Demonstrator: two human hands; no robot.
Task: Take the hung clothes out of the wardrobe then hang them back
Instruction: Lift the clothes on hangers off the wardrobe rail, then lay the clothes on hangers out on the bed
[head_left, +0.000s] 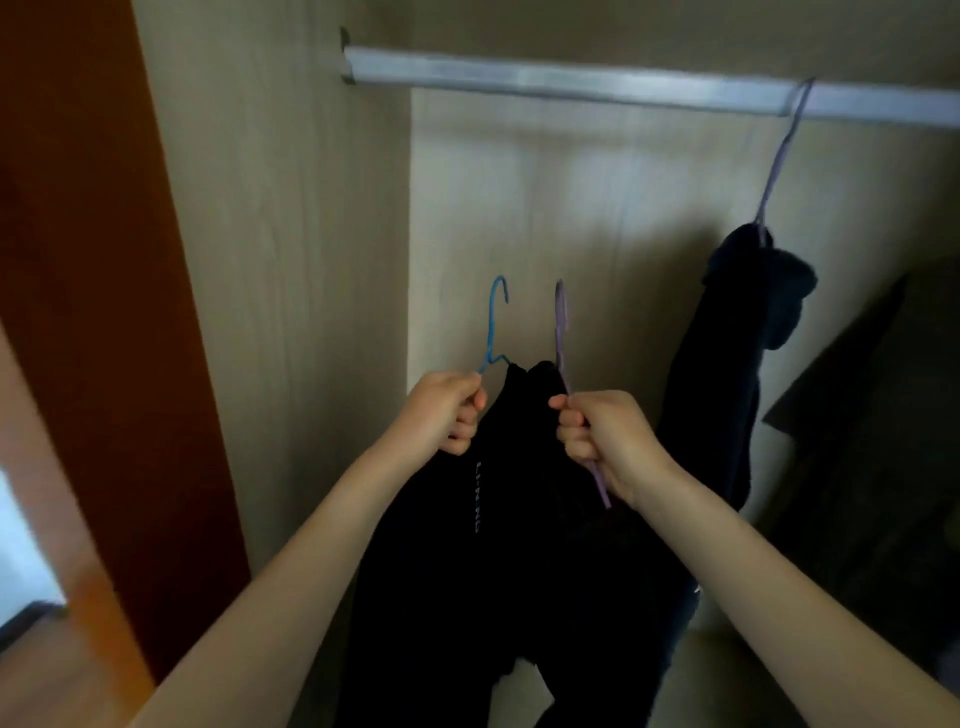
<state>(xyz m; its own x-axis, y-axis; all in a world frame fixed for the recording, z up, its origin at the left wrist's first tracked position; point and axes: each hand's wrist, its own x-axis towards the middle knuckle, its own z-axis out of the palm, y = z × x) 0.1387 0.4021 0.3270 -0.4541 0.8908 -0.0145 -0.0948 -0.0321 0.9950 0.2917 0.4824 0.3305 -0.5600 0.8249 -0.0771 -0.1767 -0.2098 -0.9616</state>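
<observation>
Your left hand (441, 410) fingers grip the blue hanger (492, 332); your right hand (605, 441) fingers clench the purple hanger (561, 322). Both carry black clothes (493, 545) below the rail (571, 78). Raise one hook at a time, seating each fully, apart from the hung garment (737, 338).

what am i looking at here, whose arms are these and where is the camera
The camera sits on a person's head, looking forward and down, so the two bare arms are the wearer's own. They stand at an open wardrobe with a metal rail across the top. The left hand grips a blue hanger and the right hand grips a purple hanger; dark clothes hang from these, both off the rail. One more dark garment hangs from the rail on another hanger.
</observation>
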